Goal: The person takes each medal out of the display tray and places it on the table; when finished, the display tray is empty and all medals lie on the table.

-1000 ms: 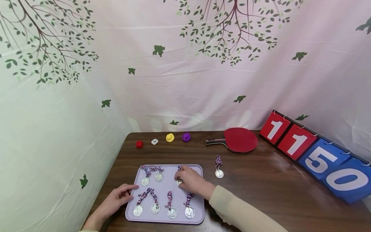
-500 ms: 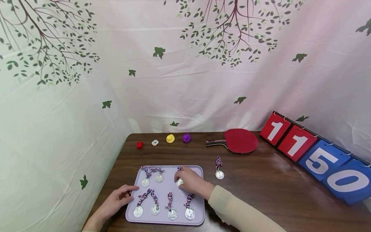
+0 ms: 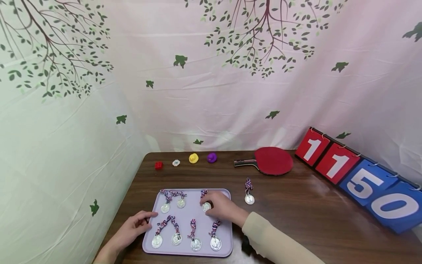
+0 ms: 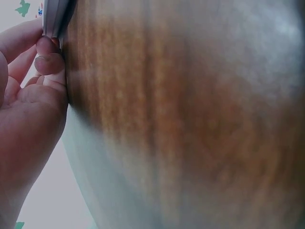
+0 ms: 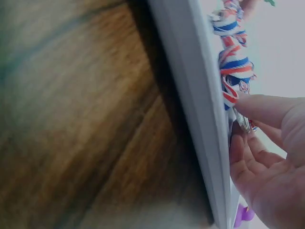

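A lilac tray point(image 3: 182, 214) lies on the table with several silver medals on knotted red, white and blue ribbons. At its left edge my left hand point(image 3: 132, 228) holds the rim, index finger over the top; in the left wrist view the other fingers curl against the side. Near the tray's back right corner my right hand point(image 3: 222, 207) pinches a medal point(image 3: 206, 207) between thumb and fingers. The right wrist view shows that medal point(image 5: 243, 120) tilted in the fingers, its ribbon point(image 5: 233, 67) over the rim.
Another medal point(image 3: 249, 198) lies on the table right of the tray. Along the back are a red block point(image 3: 158, 165), a white chip point(image 3: 176, 163), a yellow duck point(image 3: 193, 158), a purple duck point(image 3: 211, 158) and a red paddle point(image 3: 274, 161). A flip scoreboard point(image 3: 339, 161) stands right.
My right hand has shifted slightly right, and its medal with it, so more of the medal and ribbon shows. The left hand keeps its place at the tray edge.
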`<state>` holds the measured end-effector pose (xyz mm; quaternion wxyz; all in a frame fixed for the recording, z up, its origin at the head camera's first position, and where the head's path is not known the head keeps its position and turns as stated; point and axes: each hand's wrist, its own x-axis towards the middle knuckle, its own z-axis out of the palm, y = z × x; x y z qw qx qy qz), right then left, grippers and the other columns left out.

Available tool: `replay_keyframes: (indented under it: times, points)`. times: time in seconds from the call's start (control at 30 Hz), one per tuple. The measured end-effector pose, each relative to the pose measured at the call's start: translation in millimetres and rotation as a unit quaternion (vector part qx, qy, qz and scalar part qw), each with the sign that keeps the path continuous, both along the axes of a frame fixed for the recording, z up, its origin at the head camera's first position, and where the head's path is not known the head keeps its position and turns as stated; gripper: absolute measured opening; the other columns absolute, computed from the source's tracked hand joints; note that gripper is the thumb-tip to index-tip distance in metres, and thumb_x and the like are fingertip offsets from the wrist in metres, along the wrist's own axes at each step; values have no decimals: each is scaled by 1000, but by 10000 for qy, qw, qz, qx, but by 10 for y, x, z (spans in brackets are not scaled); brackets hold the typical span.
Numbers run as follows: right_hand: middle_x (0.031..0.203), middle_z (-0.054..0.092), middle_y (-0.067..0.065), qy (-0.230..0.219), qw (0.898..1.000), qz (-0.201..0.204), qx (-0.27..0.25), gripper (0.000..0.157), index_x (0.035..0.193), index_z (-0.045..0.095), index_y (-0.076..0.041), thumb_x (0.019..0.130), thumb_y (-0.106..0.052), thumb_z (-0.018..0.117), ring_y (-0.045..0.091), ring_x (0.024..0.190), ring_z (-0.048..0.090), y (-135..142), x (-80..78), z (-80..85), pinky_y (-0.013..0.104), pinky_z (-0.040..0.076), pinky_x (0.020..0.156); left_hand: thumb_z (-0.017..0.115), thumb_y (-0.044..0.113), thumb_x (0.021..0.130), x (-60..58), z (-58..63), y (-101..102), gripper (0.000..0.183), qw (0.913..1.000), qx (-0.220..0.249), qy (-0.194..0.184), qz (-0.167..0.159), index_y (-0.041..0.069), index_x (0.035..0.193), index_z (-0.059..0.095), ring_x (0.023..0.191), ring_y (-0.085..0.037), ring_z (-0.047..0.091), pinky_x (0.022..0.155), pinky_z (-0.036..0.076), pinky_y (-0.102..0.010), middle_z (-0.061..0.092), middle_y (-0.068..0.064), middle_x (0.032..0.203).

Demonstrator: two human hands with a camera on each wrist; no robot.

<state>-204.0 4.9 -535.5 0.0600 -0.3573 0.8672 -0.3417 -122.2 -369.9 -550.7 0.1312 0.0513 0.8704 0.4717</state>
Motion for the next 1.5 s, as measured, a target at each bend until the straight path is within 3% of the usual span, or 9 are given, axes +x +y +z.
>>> replay_keyframes:
  times: [0.23,0.37,0.63,0.87,1.1,1.37,1.5]
  points:
    - [105,66,2,-492,9964,150,-680,34,105,72,-9,72,-7,80,13,79,58,142,-45,-13,22,47,68,67,20,89,13,-10,-2,33,9999,54,-85,17,16,121,64,78,-17,50,65,41,-26,53,-11,97]
    - [117,62,5,-629,9934,166,-946,37,110,70,-10,74,-7,80,13,84,60,335,-34,30,24,49,69,67,20,89,14,-10,-8,33,10000,32,-55,17,16,121,64,78,-17,50,65,41,-26,53,-11,97]
    - [110,61,-1,-189,9944,-145,-1030,36,111,70,-14,77,-13,80,14,95,57,1004,-30,97,30,48,78,67,21,89,1,9,10,32,9999,-106,-17,11,18,121,64,78,-17,49,65,40,-26,52,-10,93]
    - [108,63,0,171,9912,-788,-1046,35,109,70,-12,76,-11,80,16,91,59,1651,-34,45,28,49,71,66,19,89,12,40,25,32,10000,20,-61,-26,16,122,63,78,-18,49,66,41,-26,53,-12,96]
    - [106,64,0,454,9876,-1476,-296,32,105,72,-13,75,-10,80,16,99,58,1980,-25,-66,36,47,83,66,20,90,24,44,20,32,9999,20,-103,4,16,121,64,79,-18,49,65,41,-27,53,-12,96]
    - [106,59,1,971,9817,-1521,613,31,107,72,-13,77,-12,79,22,101,56,1984,-13,-132,44,45,87,66,20,90,22,28,25,32,9999,56,-100,15,16,121,64,79,-17,49,67,41,-26,53,-12,97]
    - [105,56,1,1069,9802,-1462,799,30,107,72,-14,78,-15,78,21,101,53,1982,-10,-112,43,45,87,66,20,90,23,38,27,32,9999,47,-86,53,16,121,64,80,-17,49,67,41,-26,54,-12,98]
